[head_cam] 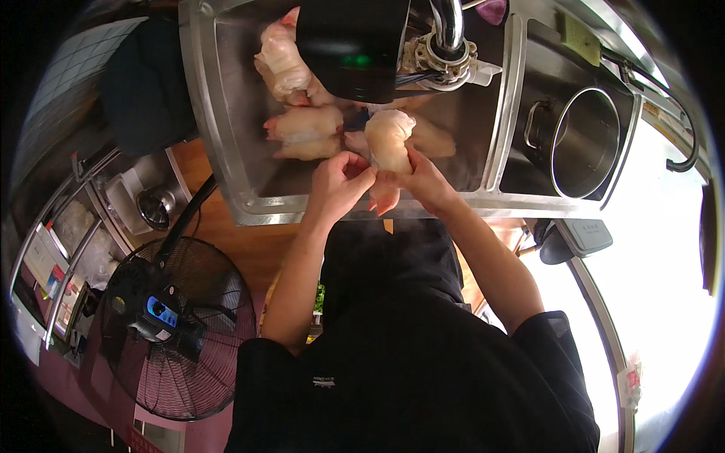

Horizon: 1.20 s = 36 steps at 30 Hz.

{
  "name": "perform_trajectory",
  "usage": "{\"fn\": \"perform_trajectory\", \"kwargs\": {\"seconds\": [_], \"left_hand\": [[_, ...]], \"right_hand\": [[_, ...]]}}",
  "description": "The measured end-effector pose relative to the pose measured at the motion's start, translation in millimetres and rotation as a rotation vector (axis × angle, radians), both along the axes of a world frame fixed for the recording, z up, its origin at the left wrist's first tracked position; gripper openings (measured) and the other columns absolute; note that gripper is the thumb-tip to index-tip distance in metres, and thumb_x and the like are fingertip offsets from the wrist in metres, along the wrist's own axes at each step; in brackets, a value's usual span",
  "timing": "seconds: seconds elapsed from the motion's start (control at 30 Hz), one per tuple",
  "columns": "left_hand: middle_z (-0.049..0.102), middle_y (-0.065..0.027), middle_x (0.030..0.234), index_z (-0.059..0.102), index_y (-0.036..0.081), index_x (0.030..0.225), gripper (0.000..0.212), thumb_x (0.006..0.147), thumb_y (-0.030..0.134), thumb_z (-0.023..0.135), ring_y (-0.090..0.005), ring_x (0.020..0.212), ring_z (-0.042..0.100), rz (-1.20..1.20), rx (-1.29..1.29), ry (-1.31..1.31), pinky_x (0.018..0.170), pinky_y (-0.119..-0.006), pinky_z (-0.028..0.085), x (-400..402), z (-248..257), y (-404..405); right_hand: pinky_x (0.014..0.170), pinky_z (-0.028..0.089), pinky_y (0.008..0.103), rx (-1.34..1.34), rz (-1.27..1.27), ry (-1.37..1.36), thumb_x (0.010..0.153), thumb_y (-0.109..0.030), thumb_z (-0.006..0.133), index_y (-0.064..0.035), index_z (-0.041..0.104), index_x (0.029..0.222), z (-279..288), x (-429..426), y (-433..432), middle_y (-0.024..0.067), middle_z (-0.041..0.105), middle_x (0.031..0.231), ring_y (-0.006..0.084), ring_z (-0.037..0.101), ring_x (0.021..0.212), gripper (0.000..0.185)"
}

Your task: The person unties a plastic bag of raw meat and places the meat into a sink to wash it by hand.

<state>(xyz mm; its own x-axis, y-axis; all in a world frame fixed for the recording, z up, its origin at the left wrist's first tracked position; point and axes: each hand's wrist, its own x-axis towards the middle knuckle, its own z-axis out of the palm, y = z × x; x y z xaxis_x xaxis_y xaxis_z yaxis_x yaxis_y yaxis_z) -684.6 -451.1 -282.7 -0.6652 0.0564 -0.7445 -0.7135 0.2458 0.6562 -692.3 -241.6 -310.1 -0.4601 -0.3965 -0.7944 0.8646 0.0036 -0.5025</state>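
A pale pig's trotter [388, 139] with reddish toes is held over the front of a stainless steel sink [243, 181]. My right hand [427, 181] grips its right side, thumb lying across it near the toes. On its left edge, the thumb and bent fingers of my left hand [342, 184] pinch together; anything small between them is hidden. Behind the hands, more trotters lie in the basin: a pair [306, 130] at the left, one [283, 59] farther back, and others [439, 139] to the right, partly covered by the held one.
A black housing [351, 51] with a green glow overhangs the basin beside a chrome faucet [450, 28]. In the right-hand basin stands a deep steel pot [586, 141]; a green sponge [580, 39] is behind it. A black floor fan [178, 328] stands at my left.
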Motion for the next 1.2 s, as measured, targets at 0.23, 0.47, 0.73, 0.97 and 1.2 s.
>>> {"fn": "perform_trajectory", "kwargs": {"seconds": [0.23,0.47,0.73,0.97,1.2], "left_hand": [[0.071,-0.0055,0.077,0.071,-0.003,0.088,0.018,0.084,0.014,0.076,-0.0088,0.069,0.063,-0.135,-0.131,0.002,0.065,-0.027,0.051,-9,5,7],[0.072,-0.0096,0.073,0.071,-0.002,0.083,0.015,0.078,0.013,0.074,-0.0162,0.064,0.067,-0.079,-0.134,-0.028,0.063,-0.033,0.054,-3,-5,12],[0.066,0.0007,0.071,0.067,0.0,0.087,0.018,0.088,0.017,0.073,-0.0059,0.062,0.058,0.214,0.161,-0.098,0.055,-0.025,0.048,11,-24,3],[0.07,-0.0012,0.081,0.069,0.0,0.094,0.03,0.095,0.029,0.077,-0.0063,0.067,0.06,0.24,0.152,-0.056,0.054,-0.025,0.048,6,-20,13],[0.071,-0.0043,0.077,0.07,-0.001,0.09,0.023,0.09,0.02,0.076,-0.009,0.064,0.064,0.252,0.117,-0.042,0.055,-0.027,0.049,12,-28,11]], "right_hand": [[0.1,0.051,0.0368,0.203,0.101,0.142,0.077,-0.025,0.088,0.0045,0.05,0.139,2,5,5,0.0161,0.065,0.125,0.0224,0.063,0.115,0.079],[0.098,0.052,0.036,0.205,0.021,0.114,0.078,-0.023,0.087,0.0038,0.051,0.137,-5,14,6,0.0141,0.065,0.122,0.0209,0.063,0.111,0.074],[0.098,0.051,0.0361,0.083,-0.045,0.022,0.085,-0.02,0.085,0.0053,0.049,0.137,-2,1,12,0.0119,0.064,0.12,0.0203,0.064,0.111,0.068],[0.098,0.052,0.0358,0.161,0.002,0.067,0.077,-0.025,0.089,0.007,0.047,0.14,-4,8,7,0.0144,0.064,0.123,0.0218,0.063,0.112,0.082],[0.097,0.053,0.0361,0.265,0.027,0.144,0.074,-0.023,0.09,0.0059,0.045,0.142,-3,10,2,0.0146,0.063,0.125,0.0213,0.062,0.114,0.086]]}}
